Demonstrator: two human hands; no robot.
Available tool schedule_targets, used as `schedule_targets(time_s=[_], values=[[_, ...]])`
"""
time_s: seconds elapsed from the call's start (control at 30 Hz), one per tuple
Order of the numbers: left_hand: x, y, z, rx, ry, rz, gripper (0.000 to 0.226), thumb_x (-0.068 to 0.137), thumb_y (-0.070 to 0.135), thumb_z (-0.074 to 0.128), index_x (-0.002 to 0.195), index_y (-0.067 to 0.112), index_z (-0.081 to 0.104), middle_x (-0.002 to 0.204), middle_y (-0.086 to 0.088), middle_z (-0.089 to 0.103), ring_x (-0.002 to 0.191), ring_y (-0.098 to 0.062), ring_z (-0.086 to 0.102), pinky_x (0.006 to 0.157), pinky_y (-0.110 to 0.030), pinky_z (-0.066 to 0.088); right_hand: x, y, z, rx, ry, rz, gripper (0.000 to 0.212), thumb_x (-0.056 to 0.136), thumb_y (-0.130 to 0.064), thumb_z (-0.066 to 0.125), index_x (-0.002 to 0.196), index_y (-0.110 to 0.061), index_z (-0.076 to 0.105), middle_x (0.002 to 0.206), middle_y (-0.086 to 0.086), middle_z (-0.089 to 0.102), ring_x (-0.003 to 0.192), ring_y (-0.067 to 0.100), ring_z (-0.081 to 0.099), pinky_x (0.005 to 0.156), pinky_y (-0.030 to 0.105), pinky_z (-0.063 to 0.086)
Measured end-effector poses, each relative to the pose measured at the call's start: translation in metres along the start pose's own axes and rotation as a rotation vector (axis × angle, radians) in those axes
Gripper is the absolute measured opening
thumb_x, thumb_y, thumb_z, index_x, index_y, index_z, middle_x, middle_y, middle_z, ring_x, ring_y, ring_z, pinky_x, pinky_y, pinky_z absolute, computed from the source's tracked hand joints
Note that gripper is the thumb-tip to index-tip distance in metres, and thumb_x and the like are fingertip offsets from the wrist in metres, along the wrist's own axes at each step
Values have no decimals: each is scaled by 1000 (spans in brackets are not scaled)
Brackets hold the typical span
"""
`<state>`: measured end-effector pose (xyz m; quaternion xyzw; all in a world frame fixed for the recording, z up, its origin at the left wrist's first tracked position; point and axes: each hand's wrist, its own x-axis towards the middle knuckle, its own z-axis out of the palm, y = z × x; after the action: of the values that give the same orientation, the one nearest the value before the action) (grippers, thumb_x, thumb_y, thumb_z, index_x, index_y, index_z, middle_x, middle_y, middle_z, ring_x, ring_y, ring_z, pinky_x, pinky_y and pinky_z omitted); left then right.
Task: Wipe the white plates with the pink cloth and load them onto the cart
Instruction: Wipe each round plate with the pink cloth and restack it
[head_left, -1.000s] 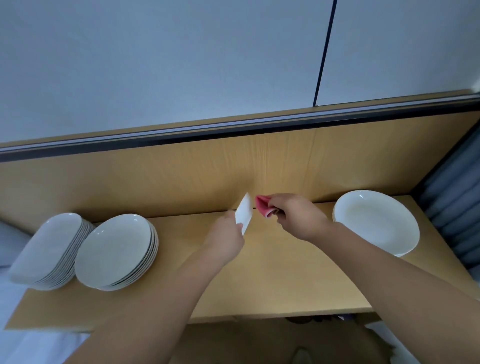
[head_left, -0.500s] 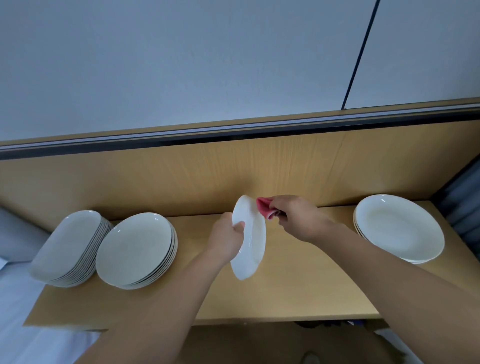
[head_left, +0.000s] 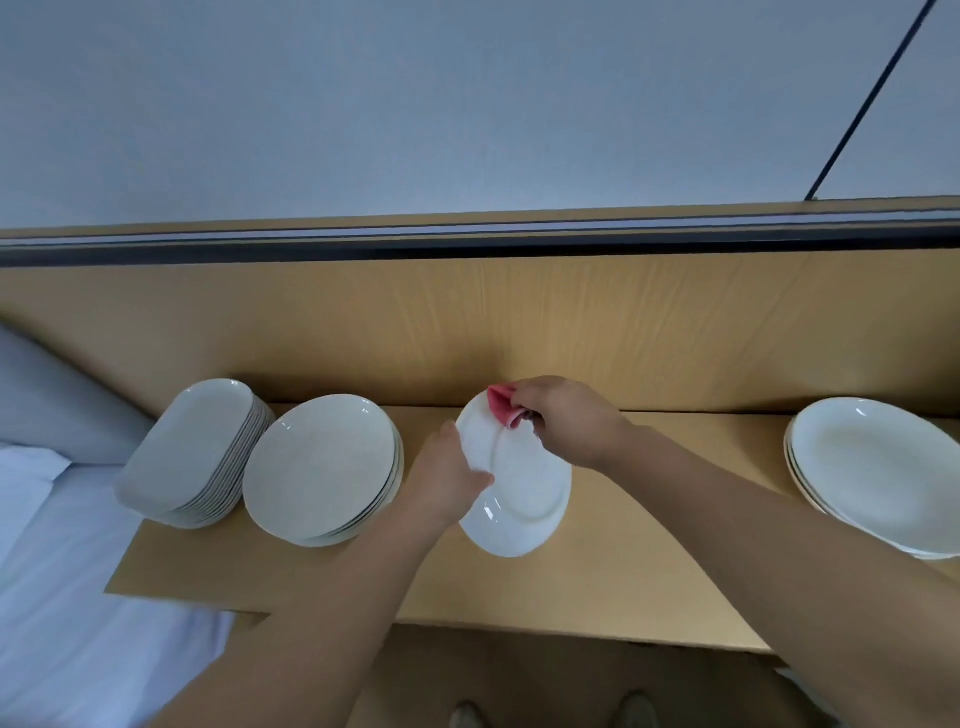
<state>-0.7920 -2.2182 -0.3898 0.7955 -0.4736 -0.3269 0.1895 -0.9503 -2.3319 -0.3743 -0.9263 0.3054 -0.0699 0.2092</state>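
Nearest, at the bottom edge, two shoe tips (head_left: 638, 707) show below the front lip of a smooth tan wooden surface (head_left: 613, 587), and pale blue-white fabric (head_left: 62, 597) lies to its left. Two bare forearms reach over the surface and hide part of that lip. The left hand (head_left: 447, 478) grips the left rim of a single round, glossy white plate (head_left: 524, 488), thumb curled over the edge. The plate is held tilted above the middle of the surface, with a circular ring showing on the face toward the camera. The right hand (head_left: 566, 421) pinches one bunched pink cloth (head_left: 503, 413) against the plate's upper rim; its fingers cover most of the cloth. The left hand sits between the held plate and a stack of round plates (head_left: 322, 467) just beside it. Further left, touching or almost touching that stack, is a stack of oblong plates (head_left: 192, 452) with rounded corners, many thin edges showing, too fine to count. A third stack of wide plates (head_left: 878, 467), well apart on the right, is cut off by the frame. Behind stands a wood-grain back panel (head_left: 363, 322), topped by a dark rail (head_left: 467, 249), then a plain pale wall (head_left: 415, 104).
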Motion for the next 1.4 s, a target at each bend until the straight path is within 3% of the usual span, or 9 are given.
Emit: schedule_targets(time_s=[0.17,0.33,0.43,0.57,0.83,0.97,1.07,1.17,1.4], values=[[-4,-9,1,-55,8,-71,46,74,22,71,113,12,49,102,-3,60,86,-17,58,61,-26,43,26,-7,26,-101,-68,-137,53,85,4,39,129,-21,56,134,-7,55,120,19,49,91,34,46],[-5,-19,5,-57,24,-111,44,77,19,70,113,9,48,98,-2,59,82,-15,54,55,-23,37,38,-7,40,-253,-206,-191,70,91,2,37,154,-25,22,157,-10,26,139,22,29,106,33,38],[-6,-21,5,-61,29,-121,49,78,22,70,118,7,47,105,-4,59,89,-19,55,62,-26,38,42,3,43,-165,-183,-204,67,92,5,39,152,-24,30,152,-11,35,135,16,34,106,25,36],[-6,-22,4,-70,34,-118,51,79,24,71,121,8,47,110,-3,58,95,-21,55,70,-28,42,44,24,50,-55,-166,-97,63,93,3,40,149,-27,37,142,-14,46,126,16,44,98,30,44],[-10,-25,5,-147,10,-54,35,81,24,71,111,21,53,96,8,58,88,-13,56,61,-17,39,25,46,59,96,-164,72,49,91,0,40,128,-28,53,116,-9,58,98,17,56,89,36,50],[-14,-31,7,-181,2,-47,27,83,23,70,105,27,54,94,8,60,90,-14,58,69,-26,46,1,61,70,101,-178,190,50,92,0,38,135,-22,50,116,-8,63,95,18,56,84,27,44],[-15,-34,5,-173,-33,-73,46,81,28,72,119,28,46,105,8,57,99,-16,56,79,-31,48,-10,63,77,94,-217,237,56,96,-4,35,148,-24,37,143,1,52,116,27,55,93,34,45],[-14,-35,2,-133,-125,-71,82,83,32,71,149,35,22,126,9,50,116,-20,51,94,-33,44,-8,65,80,95,-235,252,58,96,-3,36,149,-27,36,141,-1,54,118,25,54,94,33,45],[-16,-36,6,-212,-198,-116,64,91,20,63,147,36,36,148,-1,40,128,-22,42,101,-30,39,-7,69,87,150,-244,271,56,93,0,38,136,-34,50,119,-12,63,105,20,58,89,33,49]])
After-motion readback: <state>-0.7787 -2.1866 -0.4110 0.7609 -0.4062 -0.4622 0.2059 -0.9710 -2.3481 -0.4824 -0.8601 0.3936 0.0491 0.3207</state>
